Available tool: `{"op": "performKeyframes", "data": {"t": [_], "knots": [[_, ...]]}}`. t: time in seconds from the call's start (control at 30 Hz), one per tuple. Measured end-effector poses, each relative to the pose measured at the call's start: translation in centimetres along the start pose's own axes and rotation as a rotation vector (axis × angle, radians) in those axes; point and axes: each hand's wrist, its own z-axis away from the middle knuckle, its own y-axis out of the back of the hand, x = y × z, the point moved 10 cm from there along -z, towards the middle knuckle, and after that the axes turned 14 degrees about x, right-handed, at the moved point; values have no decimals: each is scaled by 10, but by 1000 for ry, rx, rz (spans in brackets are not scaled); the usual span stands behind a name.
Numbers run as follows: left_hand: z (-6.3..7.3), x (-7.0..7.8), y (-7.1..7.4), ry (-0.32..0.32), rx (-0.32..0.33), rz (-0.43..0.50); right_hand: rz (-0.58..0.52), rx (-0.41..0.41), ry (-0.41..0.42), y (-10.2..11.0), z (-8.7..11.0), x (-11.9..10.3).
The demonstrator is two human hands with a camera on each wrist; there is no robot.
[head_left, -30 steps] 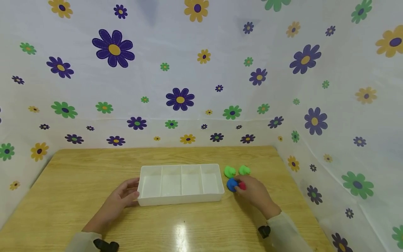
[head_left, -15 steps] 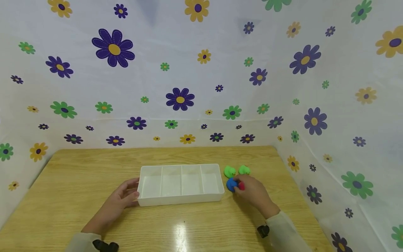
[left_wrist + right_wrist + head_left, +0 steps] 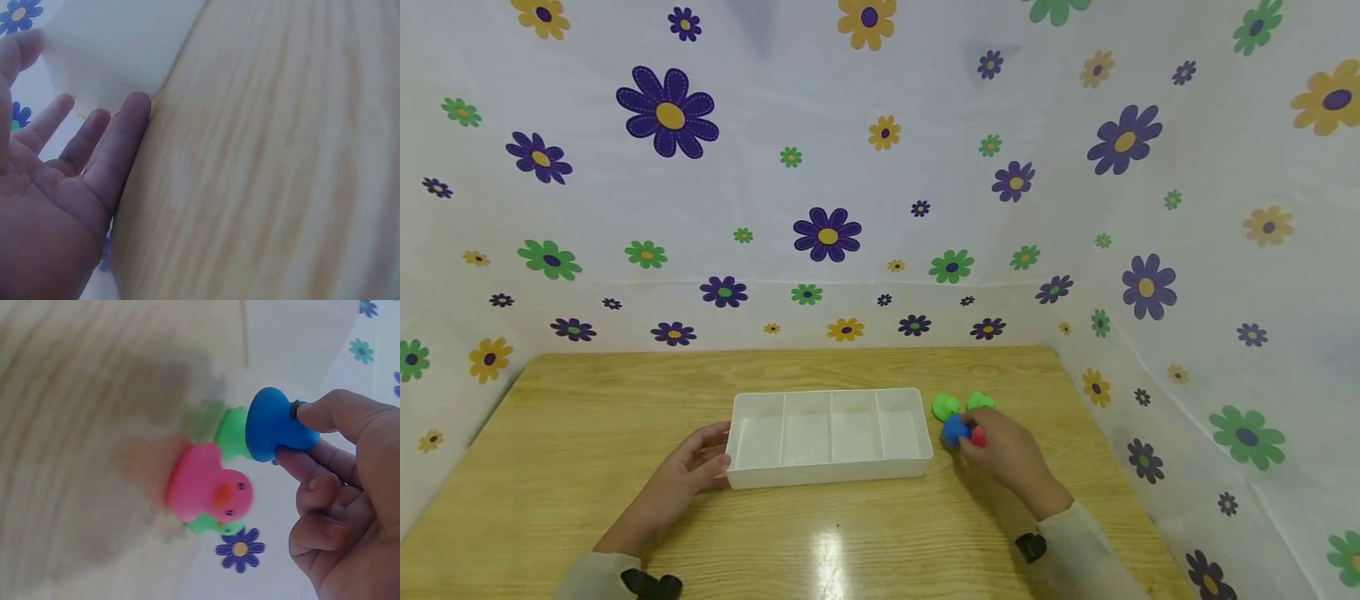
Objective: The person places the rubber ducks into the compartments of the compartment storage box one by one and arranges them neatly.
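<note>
The smooth blue duck-shaped toy, rubber-like in look [image 3: 265, 425], is in the right hand [image 3: 1011, 454], pinched between thumb and fingers; in the right-wrist view it appears clear of the tabletop. Possible fault: slip. Probable cause: a fingertip hold on a rounded, smooth body.

The glossy pink duck-shaped toy with an orange bill [image 3: 197, 478] stands just beside the right hand's fingertips. Possible fault: toppling or being dragged. Probable cause: the knuckles sweeping low. The same applies to the two bright green duck-shaped toys [image 3: 946, 407] [image 3: 981, 402] beyond those fingertips.

The white rectangular plastic-looking tray with four compartments [image 3: 831, 475] lies between the hands. Possible fault: the blue toy striking its right end wall, caused by too low a path toward the left hand. The left hand [image 3: 688, 467] is spread, with fingertips against the tray's left end; it is not wrapped around it. A firm push there could slide the tray along the pale wooden tabletop [image 3: 831, 521].

Difference from the earlier frame: in the head view the blue toy sits slightly higher and now overlaps the nearer green toy; the right fingers partly cover the other. The left hand and tray show no evident shift.
</note>
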Motion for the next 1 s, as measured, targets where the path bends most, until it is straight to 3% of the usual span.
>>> {"op": "performKeyframes", "data": {"t": [0.3,0.6,1.0], "knots": [[-1,-3,2,-1,2,5,-24,138,105,24,-5,-21],[-1,-7,1,-7,-13,27,-47,153,-27,31,-18,-27],[2,0,0,-33,-3,45,-97,121,11,27,-35,-73]]}}
